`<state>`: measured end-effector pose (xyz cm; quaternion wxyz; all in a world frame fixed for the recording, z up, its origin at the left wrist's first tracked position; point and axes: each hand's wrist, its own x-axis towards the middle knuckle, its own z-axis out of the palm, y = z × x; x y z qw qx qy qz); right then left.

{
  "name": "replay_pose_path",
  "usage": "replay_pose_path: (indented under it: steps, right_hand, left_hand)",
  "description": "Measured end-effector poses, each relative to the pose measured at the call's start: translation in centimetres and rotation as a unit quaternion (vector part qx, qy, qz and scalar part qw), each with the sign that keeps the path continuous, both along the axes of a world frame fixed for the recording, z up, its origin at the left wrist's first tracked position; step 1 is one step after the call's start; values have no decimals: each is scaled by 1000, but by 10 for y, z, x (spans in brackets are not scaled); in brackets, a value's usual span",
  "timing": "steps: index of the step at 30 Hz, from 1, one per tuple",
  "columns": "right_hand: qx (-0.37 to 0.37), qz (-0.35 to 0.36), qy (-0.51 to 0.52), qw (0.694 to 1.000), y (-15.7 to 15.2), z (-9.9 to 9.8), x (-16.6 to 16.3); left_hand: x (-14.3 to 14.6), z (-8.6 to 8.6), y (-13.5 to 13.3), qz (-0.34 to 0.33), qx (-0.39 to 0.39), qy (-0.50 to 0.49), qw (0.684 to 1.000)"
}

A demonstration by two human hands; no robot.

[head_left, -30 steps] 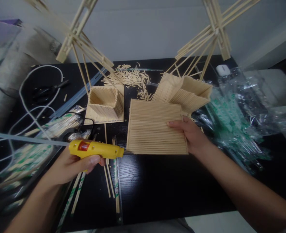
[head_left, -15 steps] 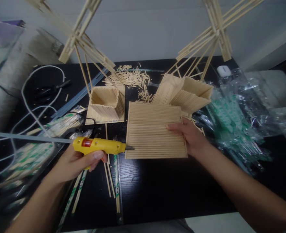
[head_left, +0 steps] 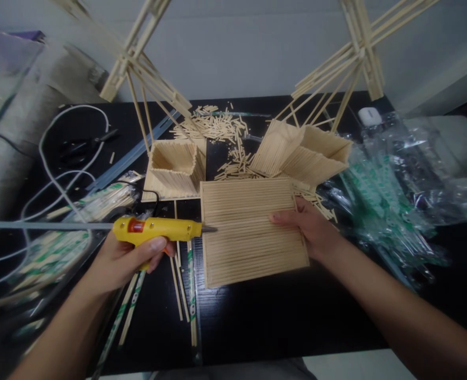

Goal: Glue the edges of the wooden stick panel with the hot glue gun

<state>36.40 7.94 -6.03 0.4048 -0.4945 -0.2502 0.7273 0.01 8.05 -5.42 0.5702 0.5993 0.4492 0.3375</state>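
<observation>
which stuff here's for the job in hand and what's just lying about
Likely the job:
yellow glue gun, in the left hand
stick panel, in the right hand
two stick boxes

Likely just lying about:
crumpled plastic wrappers
small white object

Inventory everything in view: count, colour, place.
Glue gun: one, yellow, centre left
Glue stick: one, translucent, gun's rear
Stick panel: one, tan, centre
Stick boxes: two, tan, beyond panel
Stick frames: two, tan, above boxes
Offcuts: many, tan, around boxes
Loose sticks: several, tan, near left
Stick packs: several, tan and green, left
Wrappers: heap, clear and green, right
Cable: count unclear, white, left
Strip: count unclear, bluish, left
Tool: one, black, far left
Case: one, white, far right
Table: one, black, beneath
Wall: one, grey, behind
Left grip: one, bare, on gun
Right grip: one, bare, on panel
</observation>
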Motion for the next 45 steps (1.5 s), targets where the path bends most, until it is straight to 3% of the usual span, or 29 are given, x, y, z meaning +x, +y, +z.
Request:
replay_pose_path:
  steps: [11, 17, 22, 37, 45]
  right_hand:
    - [45, 43, -16, 998, -3, -2, 2]
    - [66, 44, -16, 997, -5, -3, 1]
    - [74, 50, -24, 996, -5, -2, 1]
    - [97, 56, -9, 994, -3, -8, 3]
    - [92, 32, -27, 995, -3, -8, 3]
  left_hand:
    - [0, -5, 0, 64, 23, -30, 997]
    - [-5, -8, -1, 68, 17, -33, 997]
    - [4, -2, -5, 128, 14, -37, 991]
    - [12, -4, 2, 133, 62, -89, 985]
    - [8, -6, 1, 129, 64, -70, 987]
